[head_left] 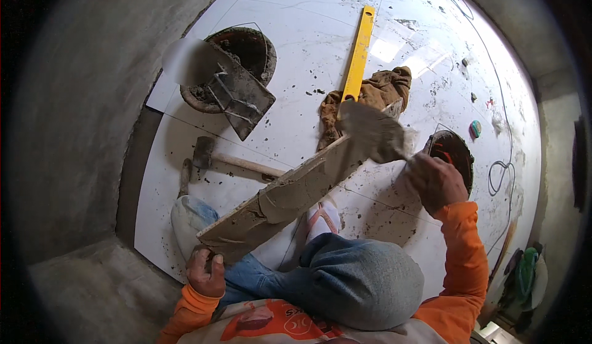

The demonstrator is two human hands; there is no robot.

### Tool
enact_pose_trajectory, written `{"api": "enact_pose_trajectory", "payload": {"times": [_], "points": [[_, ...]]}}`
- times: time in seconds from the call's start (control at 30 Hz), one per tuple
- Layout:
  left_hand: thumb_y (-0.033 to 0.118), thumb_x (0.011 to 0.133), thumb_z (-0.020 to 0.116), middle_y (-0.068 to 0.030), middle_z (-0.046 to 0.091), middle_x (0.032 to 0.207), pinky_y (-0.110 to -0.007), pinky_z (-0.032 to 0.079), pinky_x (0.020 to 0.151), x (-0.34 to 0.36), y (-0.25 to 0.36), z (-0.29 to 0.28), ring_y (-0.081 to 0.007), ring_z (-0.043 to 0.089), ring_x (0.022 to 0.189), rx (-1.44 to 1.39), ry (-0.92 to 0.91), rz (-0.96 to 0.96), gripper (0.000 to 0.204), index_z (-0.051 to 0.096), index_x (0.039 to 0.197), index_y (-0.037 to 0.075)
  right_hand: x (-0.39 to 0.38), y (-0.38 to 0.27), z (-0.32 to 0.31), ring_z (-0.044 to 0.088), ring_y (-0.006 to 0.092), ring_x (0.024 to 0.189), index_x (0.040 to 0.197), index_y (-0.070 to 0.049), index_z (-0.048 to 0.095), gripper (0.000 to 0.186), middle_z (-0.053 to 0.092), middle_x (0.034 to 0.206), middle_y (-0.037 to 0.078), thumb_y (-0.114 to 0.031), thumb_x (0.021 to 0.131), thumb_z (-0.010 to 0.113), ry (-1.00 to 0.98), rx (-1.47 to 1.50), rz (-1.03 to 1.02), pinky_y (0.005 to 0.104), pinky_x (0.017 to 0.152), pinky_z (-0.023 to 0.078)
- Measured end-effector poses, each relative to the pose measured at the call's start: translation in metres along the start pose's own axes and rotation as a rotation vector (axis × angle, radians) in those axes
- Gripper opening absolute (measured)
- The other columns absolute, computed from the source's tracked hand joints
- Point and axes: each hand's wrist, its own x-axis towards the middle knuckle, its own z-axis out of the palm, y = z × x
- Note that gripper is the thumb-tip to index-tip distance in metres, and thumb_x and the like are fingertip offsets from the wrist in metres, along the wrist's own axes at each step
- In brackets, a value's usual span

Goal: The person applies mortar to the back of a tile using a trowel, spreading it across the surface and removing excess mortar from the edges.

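Note:
A long narrow strip, which looks like a cut tile, slants across my lap with grey mortar spread over its upper face [290, 190]. My left hand [206, 274] grips its near-left end, thumb on top and fingers curled at the edge. In my right hand [438, 182] is the handle of a trowel [374, 132]. The trowel's mortar-smeared blade is blurred by motion and lies over the strip's far end. Under that far end a brown crumpled cloth [385, 88] rests on the floor.
A yellow spirit level [359, 51] leans on the cloth. At the far left stands a mortar bucket [266, 51] with a dark metal plate [243, 100] across it. A hammer [237, 161] lies left of the strip; another bucket [465, 153], a tape measure [475, 129] and a cable [501, 103] are right.

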Motion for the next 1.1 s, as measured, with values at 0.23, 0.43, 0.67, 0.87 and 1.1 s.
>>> {"api": "enact_pose_trajectory", "payload": {"times": [0.23,0.43,0.67,0.87,1.1], "points": [[0.019,0.087,0.050,-0.0147,0.059,0.084,-0.034,0.045,0.064,-0.004,0.005,-0.005,-0.0263,0.056,0.071,-0.032,0.047,0.014,0.025,0.057,0.098,-0.003,-0.028,0.047,0.084,0.062,0.0339,0.073,0.091,-0.004,0.055,0.036,0.062,0.073,0.017,-0.037,0.081,0.063,0.213,0.032,0.494,0.0392,0.063,0.047],[0.018,0.088,0.048,-0.0110,0.060,0.088,-0.028,0.045,0.068,0.014,0.005,0.009,-0.0160,0.055,0.077,-0.308,-0.062,-0.134,0.032,0.052,0.107,-0.007,0.005,0.049,0.235,0.062,0.0194,0.076,0.093,-0.002,0.053,0.023,0.060,0.085,0.010,-0.018,0.082,0.065,0.382,1.560,0.787,0.0316,0.057,0.055],[0.016,0.087,0.050,-0.0131,0.059,0.100,-0.028,0.043,0.080,0.012,-0.018,0.029,-0.0176,0.055,0.089,-0.591,0.062,-0.238,0.036,0.048,0.113,-0.010,0.060,0.067,0.270,0.054,0.0159,0.069,0.090,-0.007,0.051,0.023,0.054,0.078,0.002,-0.022,0.078,0.064,0.561,1.907,0.585,0.0346,0.063,0.053],[0.022,0.089,0.052,-0.0142,0.055,0.114,-0.030,0.044,0.084,0.007,-0.040,0.040,-0.0206,0.055,0.099,-0.676,-0.015,-0.252,0.047,0.043,0.124,-0.007,0.067,0.076,0.291,0.054,0.0121,0.068,0.092,-0.004,0.055,0.026,0.057,0.076,0.001,-0.021,0.075,0.066,0.661,1.625,0.578,0.0254,0.066,0.046],[0.021,0.089,0.051,-0.0156,0.053,0.117,-0.030,0.044,0.086,0.006,-0.056,0.006,-0.0224,0.056,0.100,-0.105,0.057,0.298,0.049,0.039,0.126,-0.009,0.060,0.097,0.297,0.058,0.0238,0.081,0.115,-0.006,0.052,0.044,0.059,0.094,0.011,-0.009,0.072,0.065,0.811,0.033,-0.171,0.0346,0.073,0.048]]}}
